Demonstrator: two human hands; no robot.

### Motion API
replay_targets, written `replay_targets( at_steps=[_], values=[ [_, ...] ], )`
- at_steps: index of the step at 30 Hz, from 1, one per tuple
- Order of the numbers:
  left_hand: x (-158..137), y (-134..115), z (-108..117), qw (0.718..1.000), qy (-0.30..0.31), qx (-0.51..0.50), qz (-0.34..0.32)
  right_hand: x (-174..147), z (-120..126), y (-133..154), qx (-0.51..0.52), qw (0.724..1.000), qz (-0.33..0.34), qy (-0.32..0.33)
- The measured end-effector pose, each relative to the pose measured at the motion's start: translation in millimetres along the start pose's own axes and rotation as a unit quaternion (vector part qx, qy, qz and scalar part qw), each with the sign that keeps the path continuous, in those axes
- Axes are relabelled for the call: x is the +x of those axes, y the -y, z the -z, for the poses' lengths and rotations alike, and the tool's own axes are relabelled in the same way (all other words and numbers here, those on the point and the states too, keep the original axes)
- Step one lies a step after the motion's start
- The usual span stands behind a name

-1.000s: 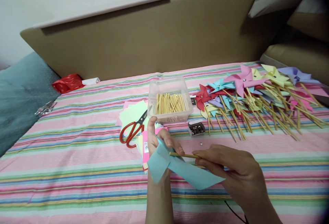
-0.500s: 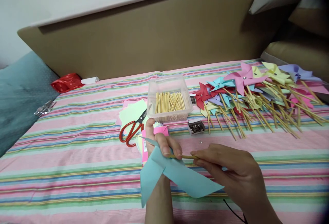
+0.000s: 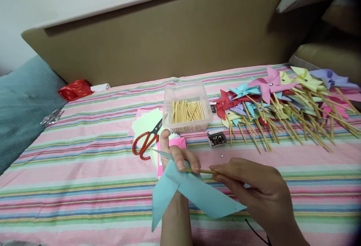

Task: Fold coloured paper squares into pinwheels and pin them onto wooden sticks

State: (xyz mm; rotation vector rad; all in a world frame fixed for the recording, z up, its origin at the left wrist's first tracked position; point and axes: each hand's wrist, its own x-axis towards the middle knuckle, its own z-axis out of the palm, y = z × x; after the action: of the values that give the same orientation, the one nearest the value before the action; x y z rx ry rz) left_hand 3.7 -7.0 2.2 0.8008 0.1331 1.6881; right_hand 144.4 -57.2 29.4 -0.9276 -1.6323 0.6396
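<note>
A light-blue paper pinwheel (image 3: 207, 197) is gripped by my left hand (image 3: 180, 157), seen from its back side with its folded blades spread out. The fingers of that hand press a thin wooden stick (image 3: 207, 171) against the middle of the paper. My right hand (image 3: 259, 189) pinches the stick's other end between thumb and fingers, to the right of the pinwheel. The pinwheel's front is turned away, and part of my left hand is hidden behind the paper.
A clear plastic box (image 3: 187, 125) holds many wooden sticks. Red-handled scissors (image 3: 146, 142) lie on coloured paper sheets (image 3: 148, 120). Beside them is a small box of metal pins (image 3: 217, 139). Finished pinwheels (image 3: 270, 84) are piled at right, on a striped cloth (image 3: 84, 174).
Both hands keep the same hold on the pinwheel and stick. The pinwheel's lower left blade has dipped slightly, and the view has shifted a little.
</note>
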Motion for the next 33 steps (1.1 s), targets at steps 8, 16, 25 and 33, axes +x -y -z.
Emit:
replay_targets(
  at_steps=[8,16,25,33],
  values=[
    [4,-4,-4,1.000,-0.003,0.024,0.011,0,0,0,-0.017,1.000,0.003,-0.004],
    [-1,-7,-12,0.985,-0.141,0.085,0.058,-2,-2,0,-0.031,0.999,-0.023,-0.019],
    [9,-7,-10,0.949,-0.229,0.163,0.144,-3,-13,-12,0.133,0.948,-0.288,-0.035],
    [12,-1,-9,0.905,-0.280,0.292,0.128,-2,-25,-25,0.175,0.902,-0.394,-0.016]
  ],
)
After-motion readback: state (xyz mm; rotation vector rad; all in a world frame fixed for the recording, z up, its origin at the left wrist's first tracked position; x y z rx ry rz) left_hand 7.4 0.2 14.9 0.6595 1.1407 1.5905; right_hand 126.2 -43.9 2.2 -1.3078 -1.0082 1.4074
